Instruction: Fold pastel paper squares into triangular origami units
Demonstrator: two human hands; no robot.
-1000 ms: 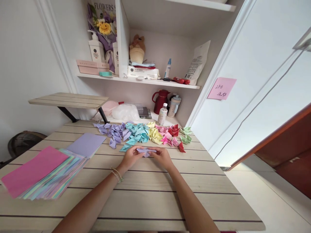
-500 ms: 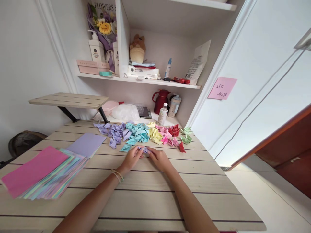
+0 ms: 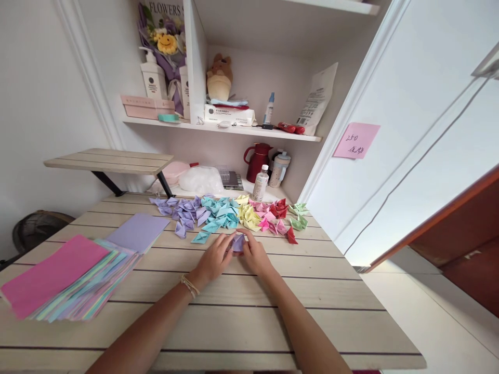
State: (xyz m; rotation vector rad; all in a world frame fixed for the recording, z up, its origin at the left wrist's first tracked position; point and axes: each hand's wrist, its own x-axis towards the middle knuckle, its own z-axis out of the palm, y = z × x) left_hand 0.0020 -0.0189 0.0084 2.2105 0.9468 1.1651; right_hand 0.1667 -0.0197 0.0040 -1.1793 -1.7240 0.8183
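Between my two hands is a small folded piece of purple paper [image 3: 237, 242], held just above the slatted table [image 3: 241, 322]. My left hand [image 3: 215, 256] grips its left side, thumb and fingers closed on it. On the right side, my right hand [image 3: 255, 254] pinches the same paper with its fingers bent over the top. Right beyond the hands lie folded paper boats in color groups: purple [image 3: 187, 212], blue [image 3: 222, 212], yellow [image 3: 248, 216], pink [image 3: 268, 223], red [image 3: 279, 209] and green [image 3: 299, 222].
At the left lie a fanned stack of colored paper [image 3: 86, 291], a pink sheet [image 3: 50, 272] and a purple sheet [image 3: 138, 231]. A small raised stand [image 3: 109, 160] is at the back left. A bottle [image 3: 260, 183] and a dark red jug [image 3: 257, 162] stand behind the boats, below a shelf [image 3: 222, 129].
The purple paper has turned from a narrow edge-on strip to show a broader face. My fingers have shifted from holding its ends to closing over its sides.
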